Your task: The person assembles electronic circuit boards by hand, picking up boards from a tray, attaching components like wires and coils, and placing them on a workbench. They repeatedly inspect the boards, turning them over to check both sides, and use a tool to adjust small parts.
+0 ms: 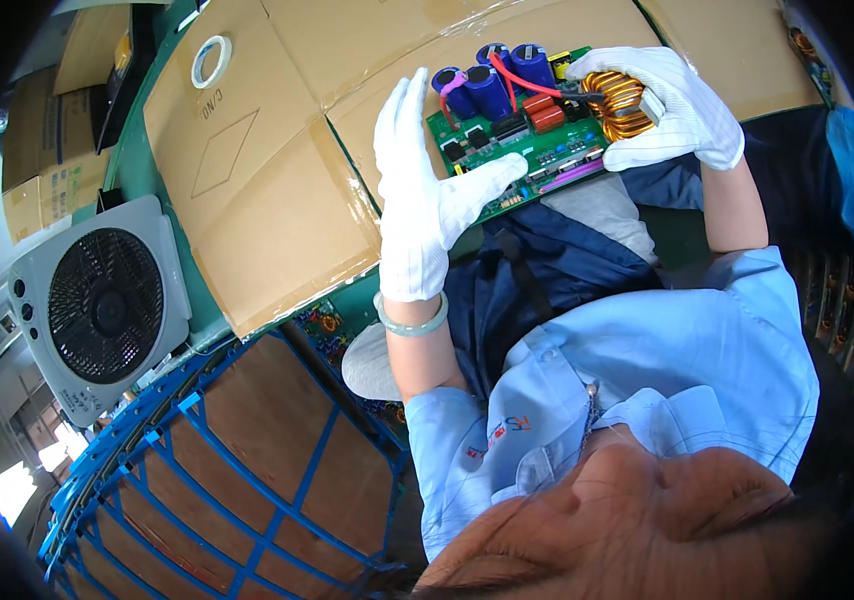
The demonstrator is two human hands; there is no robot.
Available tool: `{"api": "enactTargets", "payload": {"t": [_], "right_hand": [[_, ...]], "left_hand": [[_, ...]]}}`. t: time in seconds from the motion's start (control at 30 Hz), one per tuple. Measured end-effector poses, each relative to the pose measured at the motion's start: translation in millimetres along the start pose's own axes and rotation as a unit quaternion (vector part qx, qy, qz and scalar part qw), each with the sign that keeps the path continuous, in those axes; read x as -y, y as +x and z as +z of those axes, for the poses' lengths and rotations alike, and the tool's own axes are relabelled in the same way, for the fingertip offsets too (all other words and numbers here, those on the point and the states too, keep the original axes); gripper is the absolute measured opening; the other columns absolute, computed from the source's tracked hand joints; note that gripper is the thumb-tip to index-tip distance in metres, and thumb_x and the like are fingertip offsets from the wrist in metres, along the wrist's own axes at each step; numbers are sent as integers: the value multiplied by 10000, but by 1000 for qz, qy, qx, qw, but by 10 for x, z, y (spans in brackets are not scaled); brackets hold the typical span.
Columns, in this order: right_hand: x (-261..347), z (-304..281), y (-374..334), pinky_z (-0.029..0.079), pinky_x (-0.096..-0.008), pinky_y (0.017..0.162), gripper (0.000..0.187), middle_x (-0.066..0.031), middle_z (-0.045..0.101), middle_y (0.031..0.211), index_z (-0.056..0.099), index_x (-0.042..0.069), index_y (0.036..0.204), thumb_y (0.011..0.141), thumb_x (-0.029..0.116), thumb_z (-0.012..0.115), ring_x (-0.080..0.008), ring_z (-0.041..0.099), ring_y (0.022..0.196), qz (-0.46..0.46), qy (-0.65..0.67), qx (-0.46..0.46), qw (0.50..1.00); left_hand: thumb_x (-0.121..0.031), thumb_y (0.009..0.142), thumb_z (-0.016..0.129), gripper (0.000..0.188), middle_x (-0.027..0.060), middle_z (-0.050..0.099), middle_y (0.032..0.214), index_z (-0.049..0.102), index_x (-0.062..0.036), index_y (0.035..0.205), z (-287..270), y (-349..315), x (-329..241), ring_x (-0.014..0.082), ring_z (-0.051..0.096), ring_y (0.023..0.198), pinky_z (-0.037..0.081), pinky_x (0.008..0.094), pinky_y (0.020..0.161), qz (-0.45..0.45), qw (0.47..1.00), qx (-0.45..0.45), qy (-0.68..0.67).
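Note:
A green circuit board (pixel 474 152) is at the near edge of the cardboard, tilted up to the right. It carries blue cylindrical capacitors (pixel 488 92), red blocks (pixel 545 113) and a copper-wound coil (pixel 619 105). Red and black wires run across its top. My white-gloved right hand (pixel 692 108) grips the board's right end, fingers and thumb around the coil. At the left end, my white-gloved left hand (pixel 417 200) has its fingers stretched out and together, its thumb spread over the board's near left part. The board's underside is hidden.
Flattened cardboard (pixel 277 170) covers the green worktable, with a roll of tape (pixel 211 62) at the far left. A grey box fan (pixel 107 305) stands left of it. Nearer, a blue-framed crate (pixel 247 480) has brown panels. Other boards (pixel 332 335) lie below the table edge.

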State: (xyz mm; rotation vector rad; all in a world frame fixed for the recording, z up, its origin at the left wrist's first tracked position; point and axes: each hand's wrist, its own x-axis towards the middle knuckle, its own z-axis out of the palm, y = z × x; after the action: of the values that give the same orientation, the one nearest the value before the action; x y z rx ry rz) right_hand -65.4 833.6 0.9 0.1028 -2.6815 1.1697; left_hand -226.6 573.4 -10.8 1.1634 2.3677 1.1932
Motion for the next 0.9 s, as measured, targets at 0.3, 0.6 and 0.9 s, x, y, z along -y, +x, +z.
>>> {"api": "enactTargets", "payload": {"t": [0.3,0.6,0.9], "right_hand": [[34,17,-5,552,-359,869,733,-138,725,1094,657,55,1213,646,439,919,-306,712,949,-42,0,-24,999],[-25,86,-65,554,-367,806,719,-124,723,1045,661,74,1200,642,451,912,-325,704,899,-70,2,-45,997],[-78,77,-71,561,-370,848,809,-132,725,1086,659,60,1213,594,513,915,-328,713,948,-73,-14,-33,997]], "left_hand": [[-564,460,932,1353,299,426,1467,332,24,1521,55,119,-535,486,388,1367,335,522,1142,165,975,-17,147],[-527,532,926,1265,310,446,1430,343,0,1523,214,129,-444,488,411,1340,350,533,1119,144,975,-46,164],[-481,495,944,1285,304,432,1445,338,30,1507,304,97,-612,478,388,1371,263,582,1153,169,973,-24,159]]}}
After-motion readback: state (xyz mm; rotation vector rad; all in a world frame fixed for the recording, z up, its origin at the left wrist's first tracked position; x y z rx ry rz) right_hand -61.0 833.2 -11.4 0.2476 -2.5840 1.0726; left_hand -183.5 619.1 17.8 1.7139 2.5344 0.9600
